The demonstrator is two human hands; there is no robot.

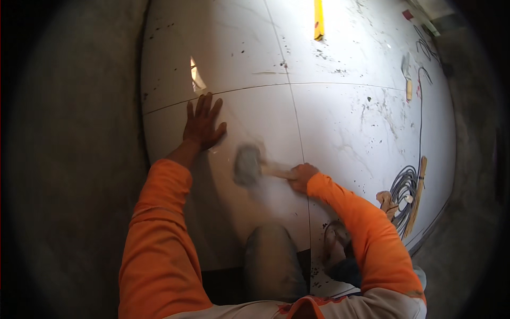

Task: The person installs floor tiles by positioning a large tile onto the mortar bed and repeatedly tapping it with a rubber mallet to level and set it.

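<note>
Rubber mallet (248, 165), blurred, low over the near-left white floor tile (249, 122), wooden handle gripped in the closed right hand (303, 176). Left hand (203, 125) spread open, flat on the same tile, likely steadying it. Coiled cable (405, 187) lying at right, yellow level (319, 20) far off.

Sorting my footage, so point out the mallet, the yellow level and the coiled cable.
rubber mallet (247, 165): head view, on its grey head.
yellow level (319, 20): head view, mid-body.
coiled cable (404, 187): head view, on the coil's loops.
</note>
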